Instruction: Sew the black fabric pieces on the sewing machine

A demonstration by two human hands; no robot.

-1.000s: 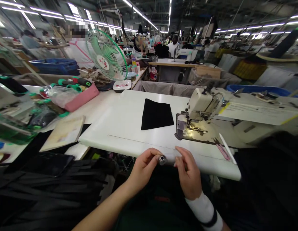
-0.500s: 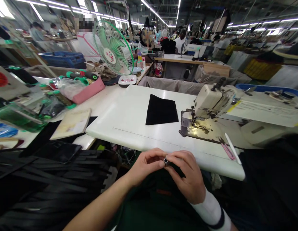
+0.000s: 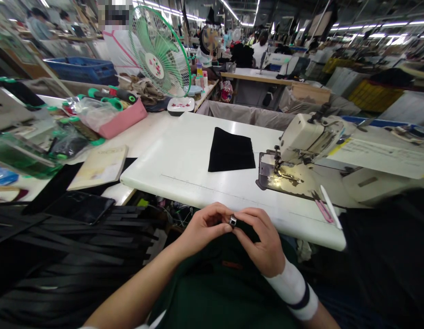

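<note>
Between both hands, just in front of the table's near edge, is a small silvery metal piece that looks like a bobbin case (image 3: pixel 233 221), with a dark opening facing me. My left hand (image 3: pixel 205 229) pinches it from the left with thumb and fingertips. From the other side, the thumb and fingers of my right hand (image 3: pixel 263 242) close on it too. Beyond them, a black fabric piece (image 3: pixel 231 151) lies flat on the white table (image 3: pixel 171 155). To its right stands a sewing machine (image 3: pixel 301 141) with a metal plate under its needle.
Pink-handled snips (image 3: pixel 323 209) and a white pen (image 3: pixel 331 208) lie at the table's right. Black strips (image 3: pixel 105 246) and a dark phone-like slab (image 3: pixel 80 206) are on the left, near a notebook (image 3: pixel 100 168). A green fan (image 3: pixel 159 55) stands behind a pink box (image 3: pixel 124 119).
The view has tilted down a little. Both hands keep their pinch on the bobbin case, which has turned slightly and shows more of its silvery side.
</note>
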